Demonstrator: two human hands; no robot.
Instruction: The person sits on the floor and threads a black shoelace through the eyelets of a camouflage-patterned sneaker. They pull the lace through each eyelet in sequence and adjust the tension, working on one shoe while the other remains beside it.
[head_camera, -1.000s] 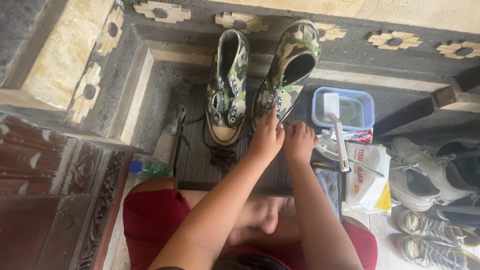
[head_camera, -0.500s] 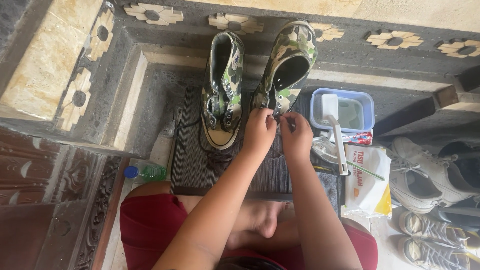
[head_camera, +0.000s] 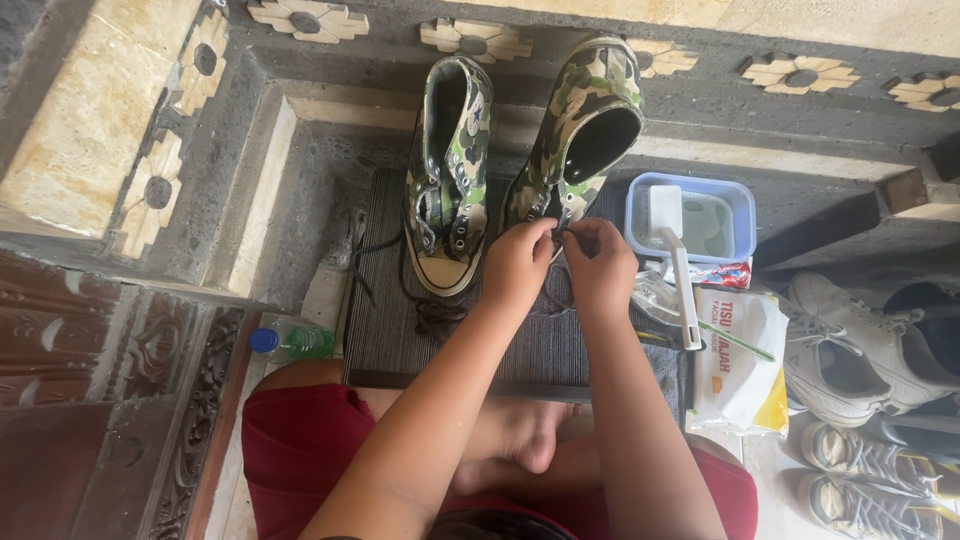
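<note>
Left hand (head_camera: 516, 262) and right hand (head_camera: 598, 262) side by side, fingertips pinching dark shoelace (head_camera: 556, 236), camouflage high-top sneaker (head_camera: 575, 130) at 12 o'clock from both hands, second camouflage sneaker (head_camera: 449, 170) at 10 o'clock, grey ribbed mat (head_camera: 520, 345) under them.

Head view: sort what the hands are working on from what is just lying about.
In hand:
left hand
right hand
right camouflage shoe
its lace
left camouflage shoe
dark mat

Lying about:
blue tub
white brush
tissue pack
green bottle
white sneakers
</note>
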